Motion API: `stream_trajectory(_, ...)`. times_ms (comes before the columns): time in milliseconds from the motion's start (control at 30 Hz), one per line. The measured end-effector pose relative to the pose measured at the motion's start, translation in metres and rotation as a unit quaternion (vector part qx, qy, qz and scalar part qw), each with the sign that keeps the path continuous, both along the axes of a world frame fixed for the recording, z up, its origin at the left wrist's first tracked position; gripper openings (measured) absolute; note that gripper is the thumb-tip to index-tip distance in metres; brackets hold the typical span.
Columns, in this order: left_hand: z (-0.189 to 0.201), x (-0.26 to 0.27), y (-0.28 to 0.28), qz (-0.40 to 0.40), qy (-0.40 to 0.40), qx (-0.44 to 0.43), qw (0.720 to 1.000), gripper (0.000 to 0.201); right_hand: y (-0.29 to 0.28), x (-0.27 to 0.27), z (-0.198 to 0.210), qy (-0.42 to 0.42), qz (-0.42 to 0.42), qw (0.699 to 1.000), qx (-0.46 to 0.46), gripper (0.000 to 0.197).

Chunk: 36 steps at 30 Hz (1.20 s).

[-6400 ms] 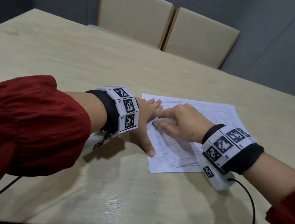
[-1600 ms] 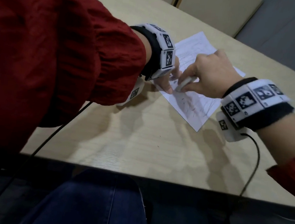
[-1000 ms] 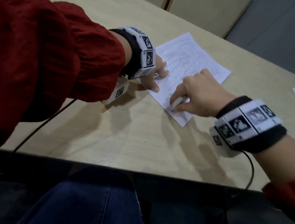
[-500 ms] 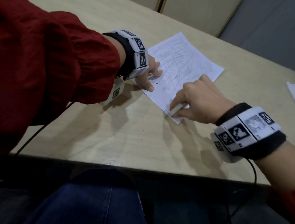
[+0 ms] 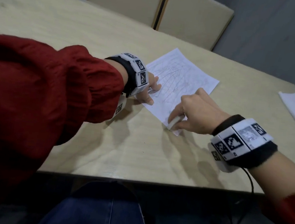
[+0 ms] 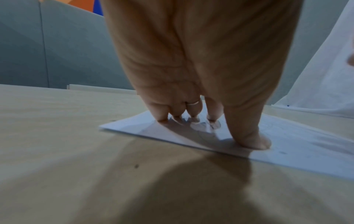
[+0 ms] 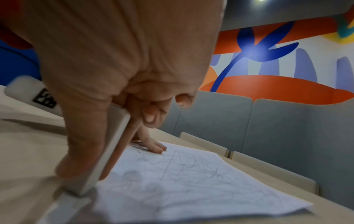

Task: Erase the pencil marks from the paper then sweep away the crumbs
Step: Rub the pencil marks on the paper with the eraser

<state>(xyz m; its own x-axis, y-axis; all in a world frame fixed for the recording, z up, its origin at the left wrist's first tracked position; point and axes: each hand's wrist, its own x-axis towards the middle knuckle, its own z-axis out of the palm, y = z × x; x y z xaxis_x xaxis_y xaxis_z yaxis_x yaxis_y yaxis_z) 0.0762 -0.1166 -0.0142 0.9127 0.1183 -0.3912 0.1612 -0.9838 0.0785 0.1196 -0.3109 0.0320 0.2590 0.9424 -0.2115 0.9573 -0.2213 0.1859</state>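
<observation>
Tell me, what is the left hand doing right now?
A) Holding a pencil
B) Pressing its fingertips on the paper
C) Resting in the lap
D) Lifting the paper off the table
B: the left hand has its fingertips pressed down on the paper, which lies flat on the table, while the right hand holds the eraser.

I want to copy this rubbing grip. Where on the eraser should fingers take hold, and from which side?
Hold the eraser by its two broad flat faces, coming from above, as the right hand does: thumb on one face, fingers on the other. It is a slim slab tilted on end, so its lower tip stays bare against the paper.
</observation>
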Motion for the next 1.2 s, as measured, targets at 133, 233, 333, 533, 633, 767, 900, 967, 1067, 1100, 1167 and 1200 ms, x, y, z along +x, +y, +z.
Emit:
stream_trajectory(133,0.001,0.001,0.001,0.001,-0.013,-0.011,1.0,0.072,0.046,0.01,0.0,0.023,-0.041,0.996,0.077,0.012)
stream_trajectory(233,-0.001,0.001,0.0,0.001,-0.012,-0.004,1.0,0.073,0.049,0.012,-0.006,0.02,-0.044,0.997,0.065,0.012)
stream_trajectory(333,-0.004,0.003,0.0,0.008,-0.02,-0.007,1.0,0.079,0.016,0.003,-0.007,0.03,-0.012,0.999,0.038,0.011)
stream_trajectory(533,-0.003,0.001,0.0,-0.004,-0.02,-0.019,1.0,0.076,0.028,0.009,0.002,0.033,-0.016,0.999,0.023,0.013)
stream_trajectory(633,-0.003,0.001,0.003,-0.014,-0.019,-0.039,0.999,0.056,0.056,0.014,-0.001,0.029,-0.044,0.996,0.065,0.016)
stream_trajectory(767,-0.007,0.001,0.001,-0.003,-0.025,-0.017,1.0,0.076,0.027,0.007,-0.004,0.048,-0.049,0.996,0.049,0.012)
stream_trajectory(900,-0.002,0.005,0.002,-0.021,0.007,-0.007,1.0,0.083,-0.011,-0.002,-0.001,0.037,-0.038,0.999,-0.001,0.012)
stream_trajectory(967,-0.001,0.006,0.002,-0.023,0.011,-0.007,1.0,0.084,0.001,0.001,0.003,0.029,-0.039,0.999,0.012,0.013)
stream_trajectory(1067,-0.006,0.006,0.003,-0.014,0.005,-0.012,1.0,0.083,0.034,0.009,0.002,0.015,-0.056,0.996,0.071,0.015)
stream_trajectory(1100,-0.007,0.005,0.004,-0.012,0.005,-0.014,1.0,0.083,0.039,0.01,0.001,0.014,-0.062,0.995,0.071,0.014)
stream_trajectory(1167,-0.007,0.005,0.004,-0.013,0.002,-0.011,1.0,0.082,0.034,0.011,-0.003,0.017,-0.071,0.996,0.059,0.013)
stream_trajectory(1200,-0.006,0.006,0.004,-0.017,0.003,-0.009,1.0,0.082,0.025,0.01,-0.003,0.02,-0.074,0.996,0.054,0.012)
